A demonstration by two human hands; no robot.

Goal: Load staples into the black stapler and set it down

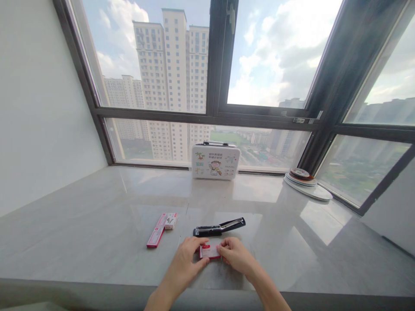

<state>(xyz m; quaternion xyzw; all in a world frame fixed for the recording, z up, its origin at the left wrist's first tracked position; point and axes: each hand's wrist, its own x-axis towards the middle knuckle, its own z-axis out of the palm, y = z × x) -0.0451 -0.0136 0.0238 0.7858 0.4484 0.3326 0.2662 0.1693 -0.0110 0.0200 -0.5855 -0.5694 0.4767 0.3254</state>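
Held between part-open left hand (185, 255) and pinching right hand (238, 257): flat pink rectangular card-like packet (210, 252), probably light, crushable, best taken endwise.

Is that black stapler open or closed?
Open. The stapler lies unfolded, its two long parts angled apart, metal showing inside.

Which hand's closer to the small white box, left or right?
Left. The left hand is to the right of the small white box and nearer the person; the right hand is farther right, across the pink packet.
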